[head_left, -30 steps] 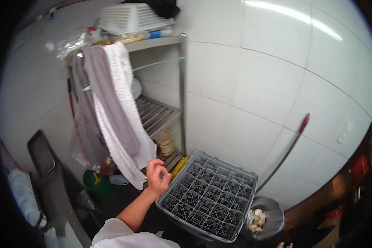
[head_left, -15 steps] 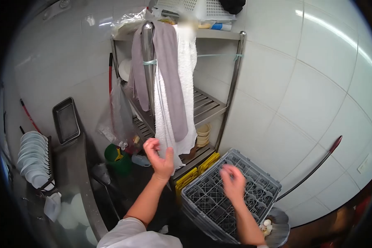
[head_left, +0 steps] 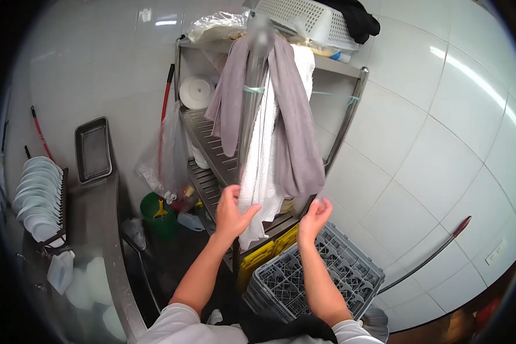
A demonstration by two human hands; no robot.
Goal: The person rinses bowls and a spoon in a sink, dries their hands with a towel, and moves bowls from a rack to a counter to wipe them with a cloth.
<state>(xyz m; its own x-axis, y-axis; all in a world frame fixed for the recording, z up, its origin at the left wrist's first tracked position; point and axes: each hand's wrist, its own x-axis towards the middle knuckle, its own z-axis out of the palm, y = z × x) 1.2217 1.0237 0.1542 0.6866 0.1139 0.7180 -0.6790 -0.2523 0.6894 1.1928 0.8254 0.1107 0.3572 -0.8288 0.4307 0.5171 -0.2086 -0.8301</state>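
Clock read from centre of view. You are holding your left hand (head_left: 230, 219) at 7 o'clock by the lower part of the white towel (head_left: 257, 189), thumb and fingers standing apart, thumb crossing before the cloth; whether it is touching, cannot tell. Your right hand (head_left: 312, 225) is hovering at 4 o'clock, near the hem of the mauve towel (head_left: 298, 137), fingers loosely curled, thumb parted from them. White towel: hanging from centre toward 6 o'clock. Mauve towel: draping on both sides of the steel post (head_left: 250, 114), longer side toward 1 o'clock. A grey compartmented crate (head_left: 341, 247) is sitting at 5 o'clock, yellow panels (head_left: 261, 258) just beside it at 6. White plates (head_left: 43, 186) are standing in a row at 9 o'clock, near the desk (head_left: 92, 209); a green bucket (head_left: 167, 230) is resting at 8.
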